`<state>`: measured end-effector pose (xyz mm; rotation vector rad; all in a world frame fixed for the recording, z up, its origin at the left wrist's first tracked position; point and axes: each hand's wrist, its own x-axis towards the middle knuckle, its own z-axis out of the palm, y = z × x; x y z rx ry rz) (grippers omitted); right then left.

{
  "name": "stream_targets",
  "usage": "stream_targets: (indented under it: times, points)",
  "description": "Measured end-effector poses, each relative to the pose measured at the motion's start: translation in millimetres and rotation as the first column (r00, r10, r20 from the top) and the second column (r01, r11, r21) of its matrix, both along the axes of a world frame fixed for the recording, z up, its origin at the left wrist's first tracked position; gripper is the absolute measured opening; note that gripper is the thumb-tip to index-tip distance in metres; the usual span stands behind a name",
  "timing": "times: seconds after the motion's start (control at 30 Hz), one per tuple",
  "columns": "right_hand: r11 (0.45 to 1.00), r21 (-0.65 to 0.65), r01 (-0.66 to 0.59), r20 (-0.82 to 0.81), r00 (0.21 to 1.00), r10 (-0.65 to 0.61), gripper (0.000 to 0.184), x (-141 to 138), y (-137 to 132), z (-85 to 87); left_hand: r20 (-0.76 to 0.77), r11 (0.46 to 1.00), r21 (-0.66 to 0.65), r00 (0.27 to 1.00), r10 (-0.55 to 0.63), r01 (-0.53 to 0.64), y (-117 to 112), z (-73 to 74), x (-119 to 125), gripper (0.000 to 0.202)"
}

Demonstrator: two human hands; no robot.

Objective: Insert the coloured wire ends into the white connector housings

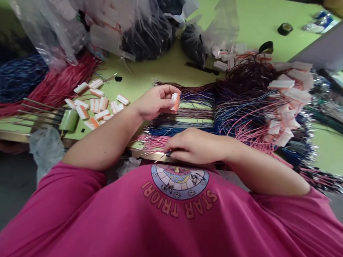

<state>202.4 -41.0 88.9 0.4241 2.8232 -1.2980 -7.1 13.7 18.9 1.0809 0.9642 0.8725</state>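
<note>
Between the thumb and fingers of my left hand [158,102] is a small orange-and-white connector housing [175,101], held up above the wires. My right hand [192,145] is closed low by the table's front edge, over the ends of the pink wires [152,142]. A thin wire [159,158] with a pale tip sticks out of its fingers; a dark bit shows beside them, too small to name. Sorted bundles of blue wires [186,126] and brown wires [195,113] lie beneath and between both hands. Loose connector housings [101,103] are scattered left of my left forearm.
Wired connectors [293,91] are heaped on the right. A green holder with metal rods [69,120] sits at the left front edge. Red wires [65,75] and plastic bags [150,30] lie behind. Tape rolls [285,29] are at the back right.
</note>
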Motion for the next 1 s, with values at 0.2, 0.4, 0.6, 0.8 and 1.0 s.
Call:
stream_targets:
  times: [0.2,0.4,0.6,0.8,1.0]
  points:
    - [0.752,0.223,0.62,-0.174,0.784,-0.596,0.028,3,28,-26.1,0.092,0.999,0.001,0.995,-0.044,0.044,1,0.8,-2,0.046]
    - [0.632,0.478,0.61,-0.052,0.738,-0.673,0.037,11,33,-34.5,0.061,0.997,0.05,0.996,-0.069,0.066,1,-0.7,-3,0.045]
    - [0.62,0.534,0.575,0.025,0.722,-0.691,0.039,3,34,-30.7,0.059,0.996,0.064,0.996,-0.06,0.056,0,-3.0,-2,0.045]
    - [0.672,0.379,0.637,0.007,0.724,-0.69,0.035,4,40,-30.3,0.013,0.991,0.118,0.998,-0.062,0.06,0,-3.8,-2,0.046]
    - [0.702,0.05,0.711,-0.049,0.704,-0.709,0.026,4,46,-30.8,-0.044,0.984,0.163,0.997,-0.061,0.068,1,-6.3,-3,0.042]
